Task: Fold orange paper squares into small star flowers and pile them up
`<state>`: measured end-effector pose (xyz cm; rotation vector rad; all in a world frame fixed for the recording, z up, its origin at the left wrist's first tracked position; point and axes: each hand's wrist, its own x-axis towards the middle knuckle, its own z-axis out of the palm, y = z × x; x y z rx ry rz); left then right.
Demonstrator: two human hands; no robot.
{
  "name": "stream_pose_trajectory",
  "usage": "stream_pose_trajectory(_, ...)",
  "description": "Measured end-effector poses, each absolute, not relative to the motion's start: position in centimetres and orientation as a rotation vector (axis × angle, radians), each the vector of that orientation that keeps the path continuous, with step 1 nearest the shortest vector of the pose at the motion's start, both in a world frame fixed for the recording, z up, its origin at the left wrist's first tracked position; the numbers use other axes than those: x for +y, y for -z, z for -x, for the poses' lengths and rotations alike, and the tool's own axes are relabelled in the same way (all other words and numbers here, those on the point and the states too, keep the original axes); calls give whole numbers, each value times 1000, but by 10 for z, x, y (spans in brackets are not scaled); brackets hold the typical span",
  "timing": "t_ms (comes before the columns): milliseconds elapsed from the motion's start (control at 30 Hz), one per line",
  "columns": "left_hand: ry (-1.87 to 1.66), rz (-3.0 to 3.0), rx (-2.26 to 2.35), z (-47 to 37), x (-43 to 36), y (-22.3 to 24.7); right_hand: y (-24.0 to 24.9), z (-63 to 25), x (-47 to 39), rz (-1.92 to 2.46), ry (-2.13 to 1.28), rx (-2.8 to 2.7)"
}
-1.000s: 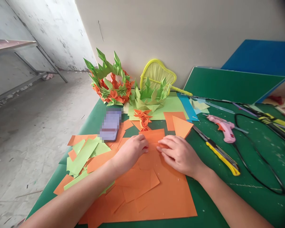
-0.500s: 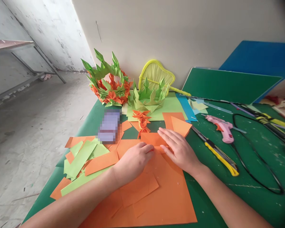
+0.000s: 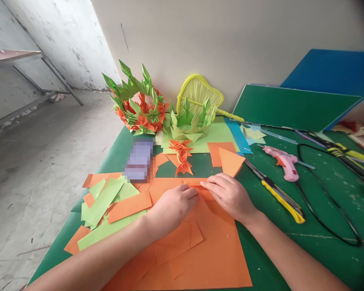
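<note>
My left hand [image 3: 174, 206] is closed on the near left part of a small folded orange paper [image 3: 195, 183], which lies over a large orange sheet [image 3: 212, 250]. At the paper's right side my right hand [image 3: 229, 194] pinches its edge between thumb and fingers. Just beyond the hands stand folded orange paper flowers [image 3: 182, 157]. Behind them is a green paper crown [image 3: 189, 127]; a larger green and orange crown [image 3: 139, 109] stands to its left.
Green and orange scraps [image 3: 106, 198] lie at the left, below a blurred purple rectangle [image 3: 139, 161]. On the right are a yellow cutter [image 3: 282, 202], a pink glue gun [image 3: 283, 161] and its looping black cord. Boards [image 3: 294, 107] lean on the wall.
The small orange paper's raised far part has come down towards me. My right hand has moved slightly nearer, its spread fingers now pinched on the paper.
</note>
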<state>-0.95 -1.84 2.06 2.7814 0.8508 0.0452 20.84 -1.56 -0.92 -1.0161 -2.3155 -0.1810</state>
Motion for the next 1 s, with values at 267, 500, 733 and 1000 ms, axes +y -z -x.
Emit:
stream_pose_trajectory(267,-47,-2806,974,6,-22,-23,6,-203,-21,986,262,-2471)
stream_pose_trajectory(500,-217,-2714,954,10,-18,-16,10,-206,-19,1038,133,-2498)
stream_pose_trajectory(733,-277,-2666,893,12,-17,-14,7,-208,-19,1020,89,-2476)
stream_pose_trajectory(1000,-267,-2680,862,11,-17,-17,6,-209,-19,1039,16,-2489)
